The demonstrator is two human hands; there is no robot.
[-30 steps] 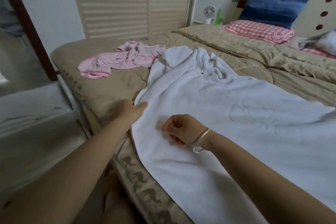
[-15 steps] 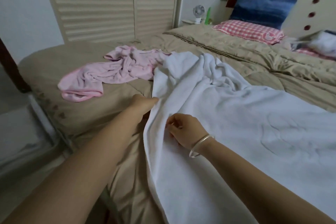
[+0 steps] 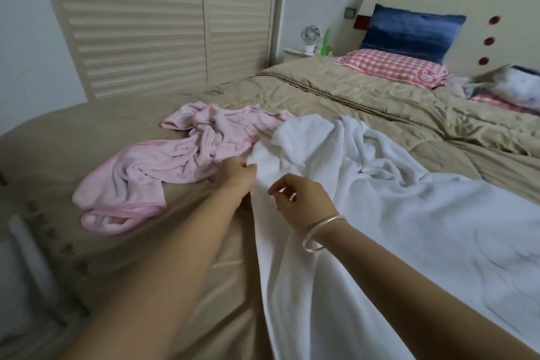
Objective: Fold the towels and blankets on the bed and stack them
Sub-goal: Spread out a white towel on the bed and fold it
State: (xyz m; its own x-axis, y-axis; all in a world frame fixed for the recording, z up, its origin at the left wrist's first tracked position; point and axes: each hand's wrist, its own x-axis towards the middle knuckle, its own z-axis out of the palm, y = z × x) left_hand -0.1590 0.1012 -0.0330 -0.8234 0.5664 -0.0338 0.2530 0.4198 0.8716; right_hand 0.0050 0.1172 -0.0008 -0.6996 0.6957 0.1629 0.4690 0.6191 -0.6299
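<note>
A large white towel point(image 3: 394, 228) lies spread over the right side of the bed point(image 3: 73, 131), its far end bunched up. To its left a pink towel point(image 3: 175, 161) lies crumpled, touching the white one's far corner. My left hand point(image 3: 236, 175) pinches the white towel's left edge near that far corner. Just to the right, my right hand point(image 3: 301, 199), with a silver bangle on the wrist, hovers over the same edge with fingers loosely curled and apart, holding nothing that I can see.
A rumpled tan quilt point(image 3: 380, 102) covers the far half of the bed. A blue pillow point(image 3: 409, 29) and a red checked pillow point(image 3: 391, 66) lean at the headboard. A small fan point(image 3: 310, 38) and green bottle point(image 3: 325, 42) stand on the nightstand. Louvred wardrobe doors point(image 3: 146, 23) face the bed's far side.
Both hands have travelled along the white towel's left edge towards its far corner by the pink towel. My right hand's pinch has loosened. The view has swung left and up.
</note>
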